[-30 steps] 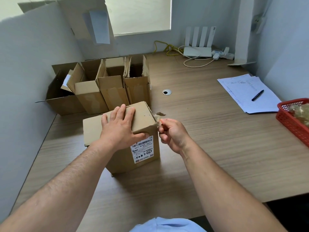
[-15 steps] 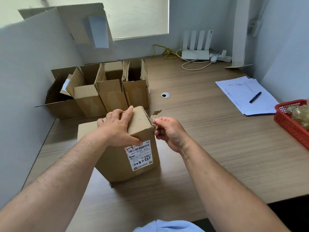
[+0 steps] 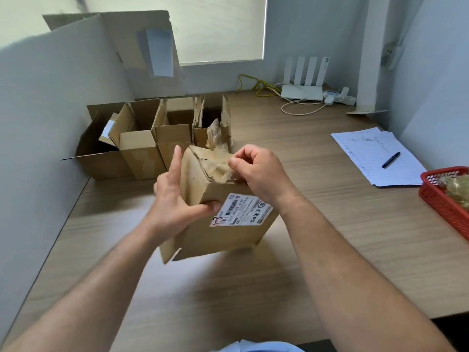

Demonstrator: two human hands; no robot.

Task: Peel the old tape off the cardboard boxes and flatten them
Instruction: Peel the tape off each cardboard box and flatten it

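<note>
A small brown cardboard box point(image 3: 223, 237) with a white barcode label is tilted up off the desk in front of me. My left hand point(image 3: 175, 199) grips its left side, thumb under the near top edge and index finger pointing up. My right hand point(image 3: 258, 171) pinches a strip of old brownish tape point(image 3: 215, 141) at the box's top seam; the loose end of the tape stands up crumpled. Behind, a row of open cardboard boxes point(image 3: 142, 146) stands against the left wall.
A red basket point(image 3: 441, 196) holding crumpled tape sits at the right edge. Papers with a black pen point(image 3: 390, 160) lie at the right. A white router point(image 3: 303, 91) with cables is at the back. Flat cardboard point(image 3: 127, 47) leans in the corner.
The box was tipped up off the desk and turned so its taped end faces me. My right hand moved onto the seam, and a strip of tape has lifted from it.
</note>
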